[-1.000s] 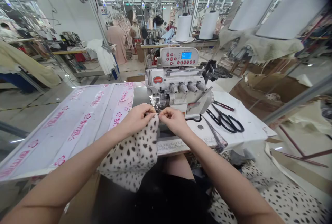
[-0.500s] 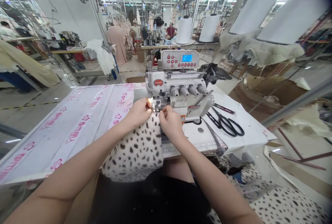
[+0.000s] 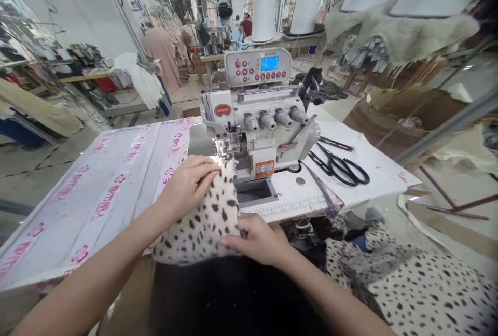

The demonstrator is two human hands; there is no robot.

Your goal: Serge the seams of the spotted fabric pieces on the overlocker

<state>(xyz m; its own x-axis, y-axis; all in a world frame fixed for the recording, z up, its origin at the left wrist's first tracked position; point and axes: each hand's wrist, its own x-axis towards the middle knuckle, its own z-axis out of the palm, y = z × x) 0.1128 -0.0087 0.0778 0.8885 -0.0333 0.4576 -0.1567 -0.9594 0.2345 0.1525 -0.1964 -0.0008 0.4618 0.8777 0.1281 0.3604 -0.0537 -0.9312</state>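
A white fabric piece with dark spots (image 3: 212, 217) runs from the presser foot of a white overlock sewing machine (image 3: 254, 113) down over the table's front edge. Close to the needle area, my left hand (image 3: 190, 183) is closed on the fabric's upper left part, fingertips pressed together. My right hand (image 3: 254, 237) pinches the fabric's right edge lower down, thumb on top and fingers at the edge or underneath. The presser foot partly hides the fabric's top end.
Black scissors (image 3: 342, 167) and a dark red-handled tool (image 3: 336, 144) lie right of the machine. Pink-printed sheeting (image 3: 116, 170) covers the left table. More spotted fabric (image 3: 436, 284) is heaped at lower right. White thread cones (image 3: 263, 17) stand behind the machine.
My right hand has moved from beside the presser foot down along the fabric's right edge. My left hand has shifted slightly down and left. The camera view has tilted downward.
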